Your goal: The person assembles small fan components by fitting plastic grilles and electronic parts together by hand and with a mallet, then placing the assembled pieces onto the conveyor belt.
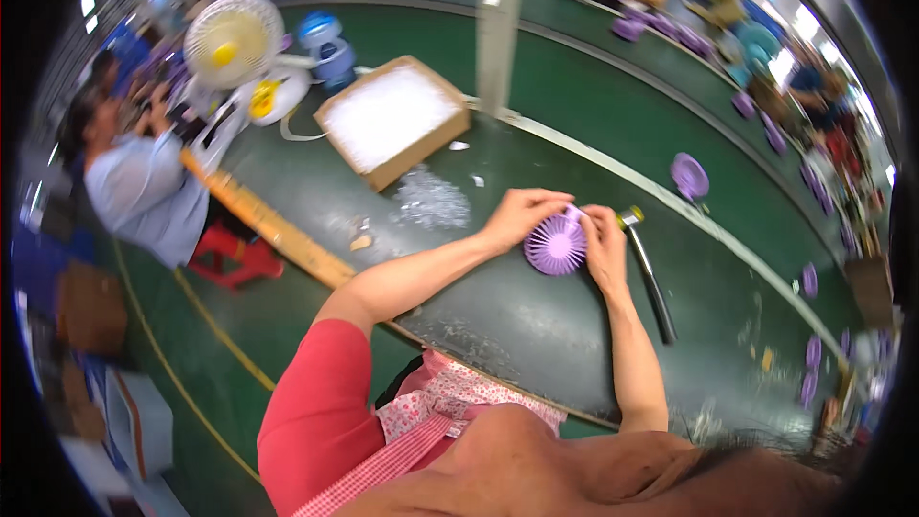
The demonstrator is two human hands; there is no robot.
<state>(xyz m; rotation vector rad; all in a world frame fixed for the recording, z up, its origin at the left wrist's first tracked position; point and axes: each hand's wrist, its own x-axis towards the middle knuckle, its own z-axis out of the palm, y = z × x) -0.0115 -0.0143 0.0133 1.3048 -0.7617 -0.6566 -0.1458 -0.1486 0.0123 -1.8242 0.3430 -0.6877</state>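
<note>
A small purple hand-fan head (555, 246) with a round radial grille lies at the table, its neck toward the far side. My left hand (522, 220) reaches in from the left, fingers closed on the neck. On the other side of that neck, my right hand (605, 247) pinches it too. What else the fingertips may hold is too small to make out. A hammer (652, 289) with a yellowish head and dark grip lies just right of my right hand. Left of my hands is a pile of small clear plastic pieces (433, 199).
An open cardboard box (421, 148) of white pieces stands behind the pile. Beyond it are a white desk fan (233, 40) and a blue bottle (327, 50). Another purple fan part (688, 176) sits far right. A person in light blue (148, 187) sits at left.
</note>
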